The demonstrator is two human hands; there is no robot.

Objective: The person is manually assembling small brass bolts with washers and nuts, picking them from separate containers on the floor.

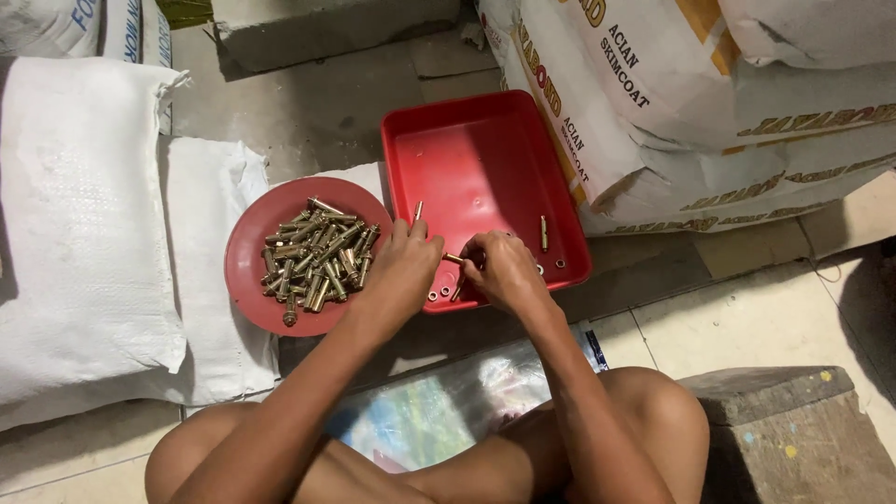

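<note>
My left hand and my right hand meet over the near edge of a red rectangular tray. Both pinch a brass-coloured bolt between their fingertips. A second bolt sticks up from my left hand. A loose bolt and a few small washers lie in the tray. To the left, a round red plate holds a pile of several brass-coloured bolts.
White woven sacks lie at the left on the concrete floor. Stacked printed paper bags stand at the right, behind the tray. A plastic sheet lies before my knees. A wooden block sits at the lower right.
</note>
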